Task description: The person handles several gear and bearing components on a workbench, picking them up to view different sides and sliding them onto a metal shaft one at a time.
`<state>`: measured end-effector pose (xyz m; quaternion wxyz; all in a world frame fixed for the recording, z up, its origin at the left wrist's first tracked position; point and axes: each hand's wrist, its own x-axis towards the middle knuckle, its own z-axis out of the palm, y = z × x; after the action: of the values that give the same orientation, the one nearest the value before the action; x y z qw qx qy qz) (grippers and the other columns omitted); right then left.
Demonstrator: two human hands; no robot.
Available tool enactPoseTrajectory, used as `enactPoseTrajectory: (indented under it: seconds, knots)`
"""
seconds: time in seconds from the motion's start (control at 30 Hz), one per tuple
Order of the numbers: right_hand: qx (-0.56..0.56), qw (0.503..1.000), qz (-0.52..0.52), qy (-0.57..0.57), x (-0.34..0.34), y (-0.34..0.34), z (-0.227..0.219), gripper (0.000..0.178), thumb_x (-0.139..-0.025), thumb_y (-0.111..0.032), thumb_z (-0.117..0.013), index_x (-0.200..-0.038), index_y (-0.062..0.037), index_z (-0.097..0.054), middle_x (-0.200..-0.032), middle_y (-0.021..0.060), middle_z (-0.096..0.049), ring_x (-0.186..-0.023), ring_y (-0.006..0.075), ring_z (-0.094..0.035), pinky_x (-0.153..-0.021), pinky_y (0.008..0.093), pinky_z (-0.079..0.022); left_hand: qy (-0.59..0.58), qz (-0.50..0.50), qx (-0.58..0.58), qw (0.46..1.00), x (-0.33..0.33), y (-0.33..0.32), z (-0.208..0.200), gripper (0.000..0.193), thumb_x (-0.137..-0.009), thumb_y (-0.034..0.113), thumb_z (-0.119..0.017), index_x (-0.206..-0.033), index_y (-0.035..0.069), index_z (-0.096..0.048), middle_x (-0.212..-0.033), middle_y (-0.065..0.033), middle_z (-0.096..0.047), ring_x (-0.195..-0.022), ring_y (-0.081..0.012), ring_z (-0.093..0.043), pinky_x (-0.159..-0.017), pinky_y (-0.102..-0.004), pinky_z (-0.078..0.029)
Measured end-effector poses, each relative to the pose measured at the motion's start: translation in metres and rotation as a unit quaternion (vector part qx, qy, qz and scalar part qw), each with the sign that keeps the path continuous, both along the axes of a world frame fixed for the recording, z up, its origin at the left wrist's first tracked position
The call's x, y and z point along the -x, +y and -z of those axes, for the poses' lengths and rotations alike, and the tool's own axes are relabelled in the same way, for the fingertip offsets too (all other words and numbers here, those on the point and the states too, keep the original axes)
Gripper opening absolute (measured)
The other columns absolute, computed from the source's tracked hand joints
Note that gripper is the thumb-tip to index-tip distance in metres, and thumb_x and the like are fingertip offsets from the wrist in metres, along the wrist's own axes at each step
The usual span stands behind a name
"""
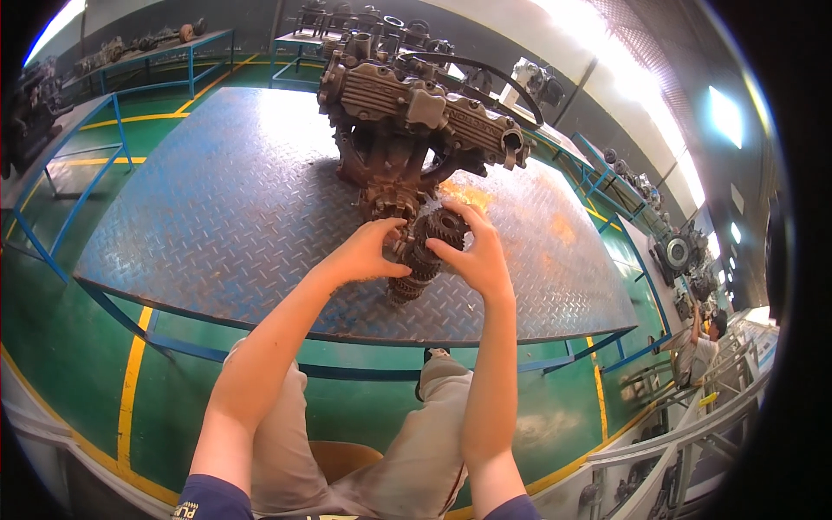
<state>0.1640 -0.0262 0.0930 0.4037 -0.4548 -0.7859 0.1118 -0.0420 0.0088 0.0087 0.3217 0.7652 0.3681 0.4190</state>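
A dark, oily gear shaft (417, 267) with several toothed gears along it lies at a slant on the metal tabletop. My left hand (368, 252) curves around its left side, the thumb by the lower gears and the fingers toward the engine. On the other side my right hand (479, 253) grips the large gear (446, 227) at the far end, thumb in front and fingers over the far edge. Just beyond both hands stands a rusty engine (407, 113) with a ribbed metal cover. Its lower front part is close to my left fingertips; whether they touch it is hidden.
The diamond-plate table (234, 225) has a blue frame and a near edge before my knees. Side benches (165, 43) carry machine parts. A person (696, 351) sits at the far right near metal railings (685, 433).
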Motion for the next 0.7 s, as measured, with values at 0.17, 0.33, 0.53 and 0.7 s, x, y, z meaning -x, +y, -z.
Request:
enactPoseTrajectory:
  seconds: [0.17,0.33,0.53,0.7]
  knots:
    - [-0.015,1.0,0.003,0.001,-0.004,0.003,0.008,0.059,-0.072,-0.023,-0.08,-0.122,-0.0002,-0.058,-0.116,0.018,-0.059,-0.11,0.0321,-0.058,-0.096,0.0388,-0.045,0.084,-0.008,-0.01,0.996,0.022,0.016,0.019,0.078,-0.063,0.023,-0.085,-0.131,0.001,-0.053,-0.116,-0.0178,-0.061,-0.109,-0.03,-0.059,-0.096,-0.0381,-0.045]
    - [0.034,0.998,-0.021,0.038,-0.003,0.002,0.014,0.065,-0.075,-0.026,-0.079,-0.129,-0.0023,-0.052,-0.123,0.0197,-0.057,-0.12,0.0357,-0.052,-0.103,0.041,-0.041,0.211,-0.098,0.016,0.972,0.044,0.04,0.055,0.067,-0.069,0.027,-0.081,-0.125,0.001,-0.057,-0.122,-0.0207,-0.058,-0.113,-0.0348,-0.056,-0.097,-0.0396,-0.045]
    - [-0.005,0.999,-0.013,0.051,-0.003,0.0,0.025,0.07,-0.075,-0.027,-0.079,-0.134,-0.0065,-0.049,-0.125,0.0194,-0.055,-0.118,0.0357,-0.053,-0.102,0.0407,-0.041,0.236,-0.14,-0.031,0.961,0.019,0.047,0.082,0.062,-0.073,0.032,-0.078,-0.122,-0.001,-0.059,-0.122,-0.0207,-0.056,-0.115,-0.0378,-0.05,-0.1,-0.0413,-0.042]
    - [-0.006,0.998,-0.031,0.058,0.0,0.0,0.027,0.073,-0.075,-0.029,-0.078,-0.136,-0.0025,-0.046,-0.131,0.0197,-0.051,-0.125,0.0386,-0.046,-0.104,0.0438,-0.04,0.284,-0.137,-0.051,0.948,0.006,0.053,0.086,0.058,-0.074,0.032,-0.077,-0.119,-0.001,-0.061,-0.116,-0.0207,-0.057,-0.11,-0.0374,-0.051,-0.098,-0.0414,-0.043]
